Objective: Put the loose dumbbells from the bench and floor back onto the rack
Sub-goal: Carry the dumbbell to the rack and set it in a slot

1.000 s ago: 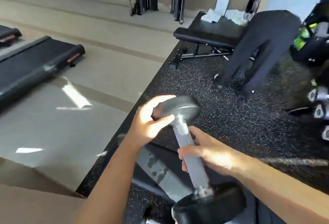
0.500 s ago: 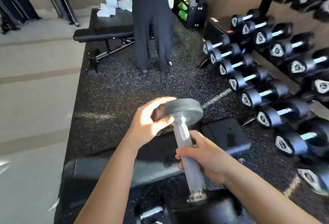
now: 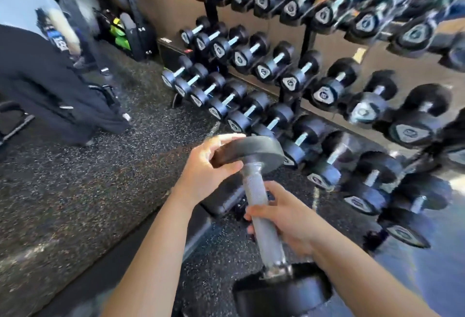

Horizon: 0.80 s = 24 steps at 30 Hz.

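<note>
Head view: a three-tier black steel dumbbell rack [image 3: 305,47] fills the upper right, lined with black rubber-headed dumbbells with short chrome handles [image 3: 266,65]. Below it lies black speckled rubber flooring [image 3: 75,178]. At far left stands another person in dark trousers and a pale top [image 3: 37,77], near the rack's end. A black padded bench [image 3: 224,201] sits just beneath the hands.

The loose dumbbell, black round heads on a knurled grey steel handle [image 3: 261,206], is off both bench and floor. It is held nearly upright and slightly tilted in front of the rack's lower tier, not yet touching it. The left hand [image 3: 208,170] clasps the rim of the upper head between thumb and curled fingers. The right hand [image 3: 284,218] is wrapped round the handle, above the lower head.

Most of the weight probably hangs from the right hand. If that hold slides down the handle, the left hand's pinch on the rim would likely not stop the dumbbell dropping towards the bench or feet. No empty cradle is plainly visible, so forcing it between neighbours could trap fingers between heads.

Each racked head carries a pale shield-shaped badge [image 3: 323,94], but the print is too blurred to read.
</note>
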{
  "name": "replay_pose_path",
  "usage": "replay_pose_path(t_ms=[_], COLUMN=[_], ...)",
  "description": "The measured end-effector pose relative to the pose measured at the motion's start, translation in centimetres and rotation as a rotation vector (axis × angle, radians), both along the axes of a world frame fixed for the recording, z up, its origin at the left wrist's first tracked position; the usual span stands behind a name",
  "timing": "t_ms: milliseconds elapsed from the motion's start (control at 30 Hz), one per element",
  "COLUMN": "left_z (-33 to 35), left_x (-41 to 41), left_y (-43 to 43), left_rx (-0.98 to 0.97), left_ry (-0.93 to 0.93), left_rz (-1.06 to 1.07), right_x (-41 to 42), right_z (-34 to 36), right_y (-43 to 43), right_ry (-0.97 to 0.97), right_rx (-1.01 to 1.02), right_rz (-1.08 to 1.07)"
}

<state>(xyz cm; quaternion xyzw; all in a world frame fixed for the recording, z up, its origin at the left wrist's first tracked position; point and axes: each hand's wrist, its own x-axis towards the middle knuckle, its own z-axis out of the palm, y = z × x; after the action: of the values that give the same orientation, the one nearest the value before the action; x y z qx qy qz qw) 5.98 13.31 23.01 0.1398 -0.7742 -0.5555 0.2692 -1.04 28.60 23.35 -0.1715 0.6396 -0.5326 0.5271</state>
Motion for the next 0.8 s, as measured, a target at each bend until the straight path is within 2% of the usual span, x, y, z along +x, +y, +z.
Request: replay_pose_path(t_ms=[67,333,500,633,800], left_z=[0.0,-0.3,-0.5,-0.6,-1.0], left_x=[-4.4,-21.6,-29.5,-34.3,-40.2], left_y=[2.4,13.6,18.9,21.3,21.9], left_rx=[-0.049,0.04,0.041,0.006,0.05], left_ry=[0.0,0.081,0.085,0.059,0.033], left_rz=[-0.042,-0.143,-0.276,-0.343,-0.458], right_x=[-3.5,-17.2,-23.1,-26.8,-31.4], right_z=[0.1,0.2,0.0,-0.1,-1.2], right_y=[2.7,13.8,19.3,21.7,21.8], right_ry=[0.005,0.013,0.064,0.014,-0.037], right_rx=[-0.007,-0.005,0.007,0.023,0.007], right_rz=[-0.062,-0.298,-0.456,-0.543,-0.636])
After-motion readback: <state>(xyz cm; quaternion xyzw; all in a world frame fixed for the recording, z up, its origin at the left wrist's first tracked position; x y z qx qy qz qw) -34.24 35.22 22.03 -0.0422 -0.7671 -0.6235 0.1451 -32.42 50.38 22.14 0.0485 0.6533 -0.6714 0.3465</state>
